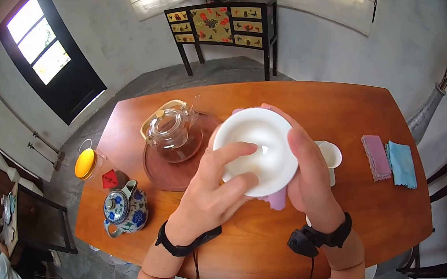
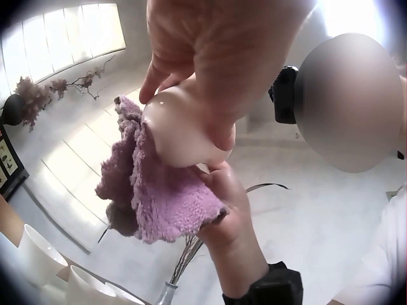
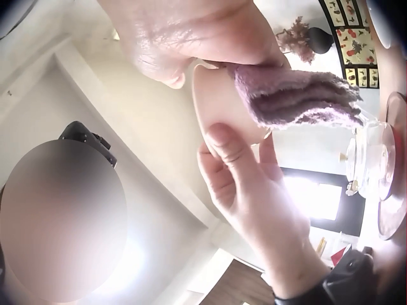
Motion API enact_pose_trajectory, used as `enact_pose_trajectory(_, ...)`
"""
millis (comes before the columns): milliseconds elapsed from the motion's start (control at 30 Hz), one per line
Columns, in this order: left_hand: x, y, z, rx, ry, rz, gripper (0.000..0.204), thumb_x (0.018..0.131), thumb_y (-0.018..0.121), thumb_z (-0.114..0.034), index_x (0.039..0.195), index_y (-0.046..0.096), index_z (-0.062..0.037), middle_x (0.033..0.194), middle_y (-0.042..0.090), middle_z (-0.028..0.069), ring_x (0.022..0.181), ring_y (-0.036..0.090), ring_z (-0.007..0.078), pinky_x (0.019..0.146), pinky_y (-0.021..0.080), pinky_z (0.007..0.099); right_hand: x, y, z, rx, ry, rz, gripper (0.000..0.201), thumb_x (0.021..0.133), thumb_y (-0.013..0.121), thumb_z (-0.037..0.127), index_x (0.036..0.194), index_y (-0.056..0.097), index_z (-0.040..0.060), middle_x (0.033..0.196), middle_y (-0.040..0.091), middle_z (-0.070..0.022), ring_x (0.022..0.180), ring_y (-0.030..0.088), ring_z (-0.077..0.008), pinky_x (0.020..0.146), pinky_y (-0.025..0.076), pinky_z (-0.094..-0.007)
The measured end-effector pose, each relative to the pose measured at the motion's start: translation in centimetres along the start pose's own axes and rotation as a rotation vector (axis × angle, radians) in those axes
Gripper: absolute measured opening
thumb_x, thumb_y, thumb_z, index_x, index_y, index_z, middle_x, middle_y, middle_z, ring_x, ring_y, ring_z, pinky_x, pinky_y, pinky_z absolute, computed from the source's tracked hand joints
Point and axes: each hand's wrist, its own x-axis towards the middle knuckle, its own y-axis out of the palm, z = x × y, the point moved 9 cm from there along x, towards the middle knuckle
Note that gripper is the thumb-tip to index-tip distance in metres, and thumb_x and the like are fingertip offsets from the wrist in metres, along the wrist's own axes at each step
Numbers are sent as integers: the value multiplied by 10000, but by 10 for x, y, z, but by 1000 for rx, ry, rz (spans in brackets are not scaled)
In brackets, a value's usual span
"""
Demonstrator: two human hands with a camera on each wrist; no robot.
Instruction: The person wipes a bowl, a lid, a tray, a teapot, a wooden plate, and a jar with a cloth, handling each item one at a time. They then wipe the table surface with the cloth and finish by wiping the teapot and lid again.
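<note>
A white bowl (image 1: 275, 142), mouth turned up towards the head camera, is held above the table between both hands. My left hand (image 1: 212, 190) pinches its near left side, two digits reaching over the rim into the inside and other fingers on the outer wall. Around the far right side, my right hand (image 1: 310, 179) holds the bowl with a purple cloth (image 2: 172, 203) against its outside, thumb at the rim. The cloth hangs below the bowl (image 2: 178, 130) in the left wrist view and is bunched beside it in the right wrist view.
On the table (image 1: 334, 107), a glass teapot (image 1: 169, 131) stands on a round brown tray (image 1: 156, 177) at left. Nearer are a blue-and-white teapot (image 1: 127, 209) and a yellow-lidded jar (image 1: 86, 163). At right are white cups (image 1: 331, 155), a folded pink cloth (image 1: 375, 158) and a blue cloth (image 1: 402, 165).
</note>
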Motion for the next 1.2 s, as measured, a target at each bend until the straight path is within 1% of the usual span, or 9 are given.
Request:
enact_pose_trajectory(367,-1,-1,-3,-24,-57,-143,212,651,776,-166,782,632,-82,1337,409,249,1205,450,402,954,430,448,-2,-22,14,-472,-7,-212,306,969,467,192,1168,542,-27,1047,610,-75,923,561,-79,795,467,-227)
enact_pose_trajectory(600,-3,-18,30,-317,-249,-229,187,640,796,-100,745,644,-70,1370,368,238,1213,448,382,978,401,433,-21,8,29,-518,-430,-152,241,931,461,52,1135,554,-36,1182,546,-124,1019,535,-157,852,435,-257)
enact_pose_trajectory(667,-8,-17,33,-309,-236,-234,293,731,752,-164,984,638,-72,1388,362,214,1254,412,336,1017,353,401,-33,31,40,-897,-735,-88,249,869,537,14,1111,582,-24,1186,548,-156,1030,542,-223,870,432,-288)
enact_pose_trajectory(733,-20,-1,59,-938,-598,-364,557,825,673,-257,1287,453,-37,1402,355,179,1281,375,293,1052,299,370,-36,37,36,-1008,-827,-57,285,807,604,8,1092,603,-8,1179,551,-166,1028,544,-281,878,430,-331)
enact_pose_trajectory(767,-24,7,61,-995,-701,-277,683,917,552,-301,1423,209,2,1408,351,147,1277,377,245,1055,290,338,-37,43,35,-1119,-905,-29,297,795,615,9,1092,605,-2,1176,555,-158,1025,543,-288,878,429,-347)
enact_pose_trajectory(800,-25,6,62,-992,-705,-280,683,917,552,-301,1423,209,2,1408,351,147,1277,377,245,1055,290,338,-38,49,34,-1230,-984,0,309,784,626,11,1093,606,4,1173,559,-150,1023,541,-294,879,427,-363)
enact_pose_trajectory(1000,-33,39,63,-1491,-893,-110,570,989,398,-332,1432,224,-18,1409,354,107,1268,385,196,1039,338,351,-19,24,31,-1041,-770,-54,265,789,630,19,1052,609,3,1171,559,-136,1029,517,-281,884,417,-352)
enact_pose_trajectory(1133,-30,34,66,-1372,-873,-131,649,965,437,-388,1439,192,-18,1406,349,110,1245,408,198,1001,380,342,-20,21,26,-947,-748,-69,260,805,608,20,1064,593,1,1179,546,-139,1029,512,-275,883,414,-343)
enact_pose_trajectory(1200,-30,30,70,-1097,-903,-41,824,870,466,-597,1417,240,-24,1350,413,105,1154,509,203,876,494,345,-21,20,27,-917,-746,-76,260,810,600,21,1070,587,1,1181,542,-140,1030,511,-271,879,413,-340)
